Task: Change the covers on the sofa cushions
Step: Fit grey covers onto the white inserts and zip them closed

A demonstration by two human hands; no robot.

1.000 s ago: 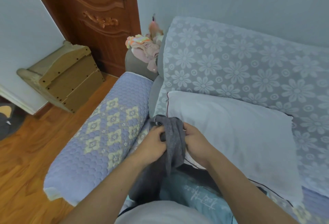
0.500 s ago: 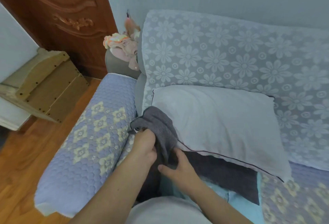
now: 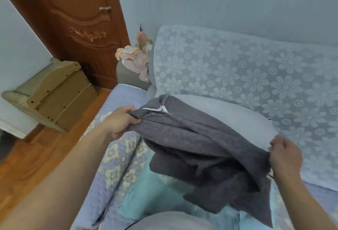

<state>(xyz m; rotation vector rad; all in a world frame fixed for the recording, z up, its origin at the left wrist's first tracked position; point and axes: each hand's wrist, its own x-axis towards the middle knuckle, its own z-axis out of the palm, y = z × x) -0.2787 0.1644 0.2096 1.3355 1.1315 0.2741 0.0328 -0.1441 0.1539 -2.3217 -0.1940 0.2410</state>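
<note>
Nearest the camera, smooth teal fabric [image 3: 155, 198] spread over the sofa seat. Just above, grey textured knit cover [image 3: 197, 149] stretched wide, sagging in folds between both hands. Left hand [image 3: 118, 122] fingers curled around its bunched corner near the white zipper [image 3: 159, 109]; right hand [image 3: 284, 158] pinching the opposite edge. Behind, plump pale bare cushion [image 3: 228, 118] resting against floral-patterned sofa back [image 3: 237, 68]. Beyond, quilted armrest [image 3: 117, 147], carved wooden door [image 3: 73, 19].

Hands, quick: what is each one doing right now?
Left hand: grips one end of the grey cover.
Right hand: grips the cover's other end, so it hangs spread in front of the cushion.
</note>
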